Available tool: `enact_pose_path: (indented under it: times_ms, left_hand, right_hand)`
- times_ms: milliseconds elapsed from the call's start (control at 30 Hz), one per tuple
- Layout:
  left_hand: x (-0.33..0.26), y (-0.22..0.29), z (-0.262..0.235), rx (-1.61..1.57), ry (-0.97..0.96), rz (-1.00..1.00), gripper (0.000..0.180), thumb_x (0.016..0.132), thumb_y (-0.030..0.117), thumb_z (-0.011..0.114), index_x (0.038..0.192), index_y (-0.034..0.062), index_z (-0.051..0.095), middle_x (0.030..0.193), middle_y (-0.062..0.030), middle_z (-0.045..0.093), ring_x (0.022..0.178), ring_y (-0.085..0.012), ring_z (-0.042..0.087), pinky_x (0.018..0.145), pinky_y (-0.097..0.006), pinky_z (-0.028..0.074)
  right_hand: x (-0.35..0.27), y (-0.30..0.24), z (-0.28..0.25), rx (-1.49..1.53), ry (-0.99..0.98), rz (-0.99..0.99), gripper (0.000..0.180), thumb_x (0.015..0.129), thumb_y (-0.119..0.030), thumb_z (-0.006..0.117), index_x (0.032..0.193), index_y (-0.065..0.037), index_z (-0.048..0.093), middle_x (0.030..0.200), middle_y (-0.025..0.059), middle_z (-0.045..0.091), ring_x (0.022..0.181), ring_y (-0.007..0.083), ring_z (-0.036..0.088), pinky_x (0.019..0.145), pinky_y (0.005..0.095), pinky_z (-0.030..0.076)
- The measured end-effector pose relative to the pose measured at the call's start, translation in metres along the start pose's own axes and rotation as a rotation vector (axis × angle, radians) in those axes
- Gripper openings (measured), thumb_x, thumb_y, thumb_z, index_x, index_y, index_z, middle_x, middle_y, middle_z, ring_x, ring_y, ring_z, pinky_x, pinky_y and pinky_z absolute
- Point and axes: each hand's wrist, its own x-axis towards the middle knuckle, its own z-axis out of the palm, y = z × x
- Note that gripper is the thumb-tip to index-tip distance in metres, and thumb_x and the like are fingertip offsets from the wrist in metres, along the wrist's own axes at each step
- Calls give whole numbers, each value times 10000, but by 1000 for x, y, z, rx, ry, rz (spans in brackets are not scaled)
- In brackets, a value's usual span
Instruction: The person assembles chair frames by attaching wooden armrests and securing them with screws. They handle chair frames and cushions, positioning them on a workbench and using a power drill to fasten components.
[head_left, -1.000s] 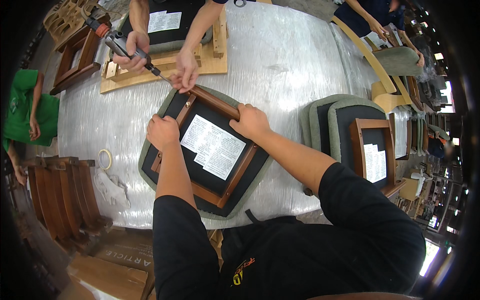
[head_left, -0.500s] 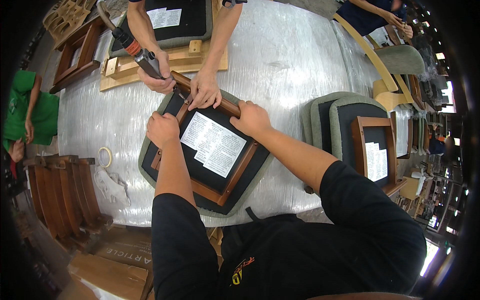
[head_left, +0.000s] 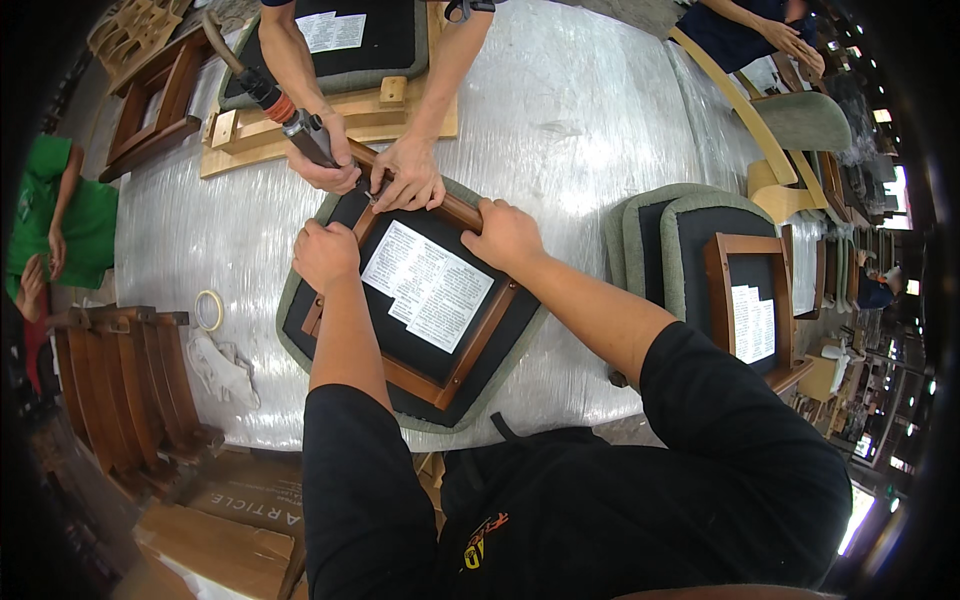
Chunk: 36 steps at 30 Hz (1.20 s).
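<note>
A brown wooden frame (head_left: 408, 382) lies on the black underside of an upturned seat cushion (head_left: 310, 345) with grey-green edging. White printed labels (head_left: 428, 285) show inside the frame. My left hand (head_left: 326, 256) is closed round the frame's left side. My right hand (head_left: 502, 236) grips its upper right corner, thumb on the inner side. Opposite me, a co-worker's hand holds a power screwdriver (head_left: 308, 137) with its tip at the frame's far corner. The co-worker's other hand (head_left: 408, 176) pinches at that tip; what its fingers hold is too small to tell.
The table (head_left: 565, 110) is covered in clear plastic wrap. Stacked cushions (head_left: 640, 245) with another wooden frame (head_left: 717, 290) stand at right. A tape roll (head_left: 209, 310) and white glove (head_left: 222, 370) lie at left, near upright wooden parts (head_left: 125, 390). A wooden jig (head_left: 300, 135) sits beyond.
The co-worker's screwdriver and hands have shifted slightly at the frame's far corner, the tool now standing a little steeper. My hands and the frame stay in place.
</note>
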Motion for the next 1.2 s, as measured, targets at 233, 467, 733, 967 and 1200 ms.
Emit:
enact_pose_path:
  times_ms: [233,467,733,967,1200]
  left_hand:
    - [1,0,1,21,2,1,317,931,263,538,1084,27,683,1134,-177,730,1097,-352,679,940,-513,509]
    - [1,0,2,33,-1,-3,309,932,258,536,1076,29,686,1127,-173,730,1092,-347,681,932,-509,513]
    - [0,1,-1,22,2,-3,306,932,258,537,1069,29,688,1118,-172,730,1086,-349,680,933,-510,510]
    - [-1,1,0,19,26,1,300,927,254,544,1063,30,690,1105,-174,733,1081,-350,681,929,-509,510]
    - [0,0,2,11,27,6,304,928,252,543,1068,25,690,1113,-176,735,1082,-351,683,928,-506,513]
  right_hand:
    - [0,0,0,-6,2,1,489,826,-363,751,1131,13,680,1063,229,709,981,393,715,878,468,584]
    - [0,-1,0,2,0,7,495,825,-361,755,1136,15,676,1043,236,712,970,397,718,870,470,585]
    - [0,-1,0,6,1,0,486,816,-349,755,1122,21,681,1035,241,711,958,405,718,862,476,586]
    - [0,-1,-1,3,0,2,487,817,-346,753,1125,25,682,1057,237,710,978,401,714,878,472,582]
    - [-1,-1,-1,-1,-7,11,497,818,-353,758,1138,20,680,1064,233,711,985,396,714,882,467,581]
